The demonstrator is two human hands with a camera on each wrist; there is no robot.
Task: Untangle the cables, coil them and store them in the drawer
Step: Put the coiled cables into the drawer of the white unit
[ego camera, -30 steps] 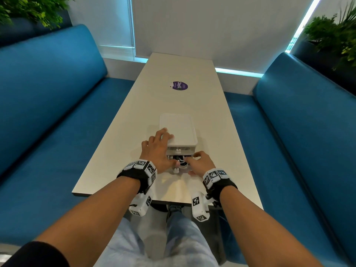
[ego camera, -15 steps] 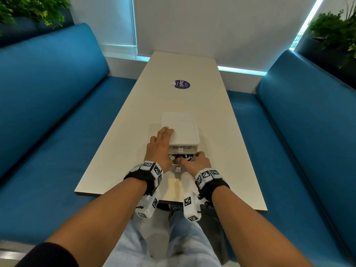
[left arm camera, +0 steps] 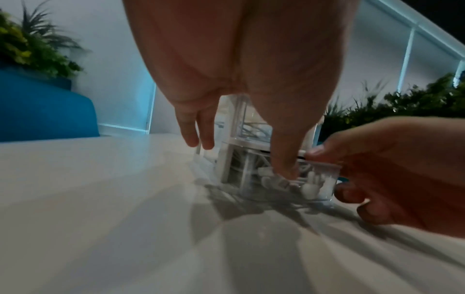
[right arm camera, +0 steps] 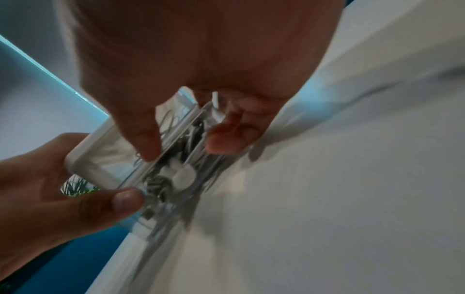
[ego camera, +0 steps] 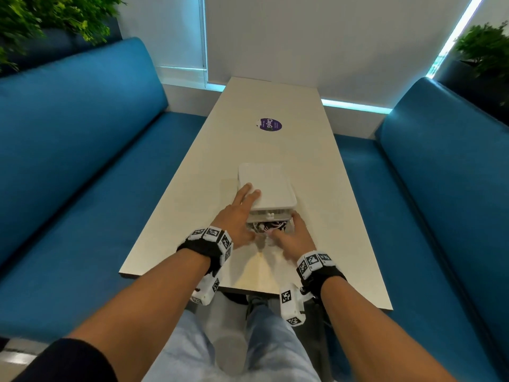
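A small white drawer unit (ego camera: 271, 186) stands on the table (ego camera: 248, 150). Its clear lower drawer (ego camera: 271, 226) is pulled out a little, and black and white cables (right arm camera: 161, 179) lie tangled inside. My left hand (ego camera: 237, 219) rests on the unit's near left corner with straight fingers on the lid and the thumb at the drawer front. My right hand (ego camera: 294, 235) holds the clear drawer (left arm camera: 319, 183) at its right front corner, with the thumb on the rim and the fingers curled beside it. The upper drawer is closed.
A purple round sticker (ego camera: 270, 124) lies further back on the table. Blue benches (ego camera: 82, 161) run along both sides, with plants behind them. The table's near edge (ego camera: 248, 290) lies just below my wrists.
The drawer sticks out slightly less than a second ago. My right hand has moved with it toward the unit and is blurred. The left hand stays on the lid.
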